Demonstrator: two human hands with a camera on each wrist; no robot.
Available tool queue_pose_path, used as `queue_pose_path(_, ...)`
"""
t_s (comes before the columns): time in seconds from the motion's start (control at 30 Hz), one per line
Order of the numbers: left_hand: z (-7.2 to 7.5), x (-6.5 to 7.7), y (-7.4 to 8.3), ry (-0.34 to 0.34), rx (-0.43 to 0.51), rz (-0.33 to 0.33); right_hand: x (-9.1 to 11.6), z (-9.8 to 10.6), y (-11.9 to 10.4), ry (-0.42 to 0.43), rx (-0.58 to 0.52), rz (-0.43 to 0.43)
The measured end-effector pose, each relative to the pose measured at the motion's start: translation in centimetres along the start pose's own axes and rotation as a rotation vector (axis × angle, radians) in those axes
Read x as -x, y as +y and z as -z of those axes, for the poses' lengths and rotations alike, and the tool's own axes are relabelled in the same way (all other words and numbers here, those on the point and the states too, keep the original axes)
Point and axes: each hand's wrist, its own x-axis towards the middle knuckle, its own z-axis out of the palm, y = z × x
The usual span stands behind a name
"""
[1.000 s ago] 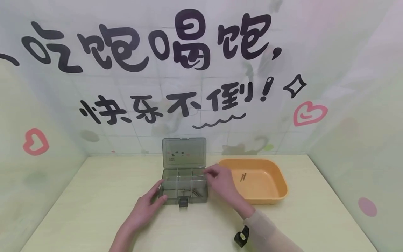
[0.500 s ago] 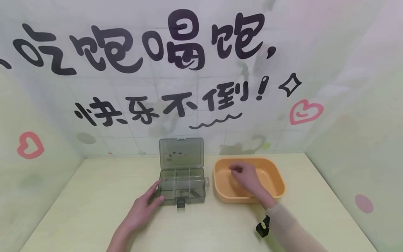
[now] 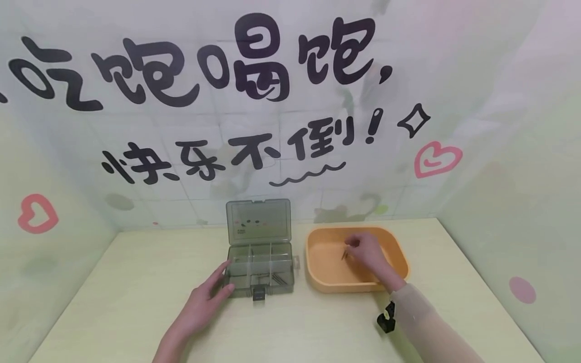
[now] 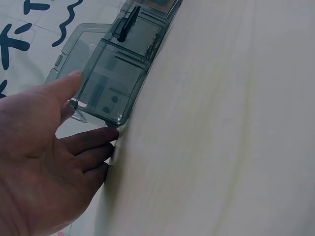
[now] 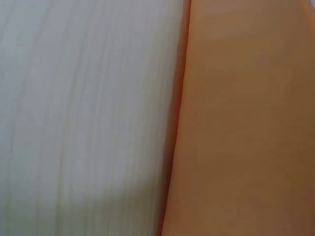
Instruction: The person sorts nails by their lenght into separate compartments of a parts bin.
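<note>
Fingers of the right hand (image 3: 368,252) bend together, tips nearly meeting, at a thin brown screw-like piece (image 3: 344,256) within the shallow orange plastic tray (image 3: 322,252); whether they grip it cannot be told. Its long axis slants from the fingertips toward the near left. The left hand (image 3: 204,303), farther off, spreads loosely against the grey translucent plastic compartment box (image 3: 260,258). The left-wrist view adds lower fingers hidden from the head view; the right-wrist view shows only tray and pale wood-grained surface (image 5: 88,108).

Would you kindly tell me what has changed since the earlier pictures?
The right hand moved rightward from the open box to the orange tray, where it now reaches the screws; whether it grips them is unclear. The left hand stayed at the box's left side, and the lid remains up.
</note>
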Motion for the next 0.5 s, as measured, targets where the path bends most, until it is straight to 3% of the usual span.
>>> queue_pose_path(0.17, -0.02, 0.11, 0.07, 0.004, 0.012, 0.002, -0.17, 0.09, 0.09, -0.033, 0.019, -0.029)
queue_pose_path(0.5, 0.04, 0.2, 0.1, 0.007, 0.01, 0.007, -0.64, 0.61, 0.07, -0.128, 0.01, 0.025)
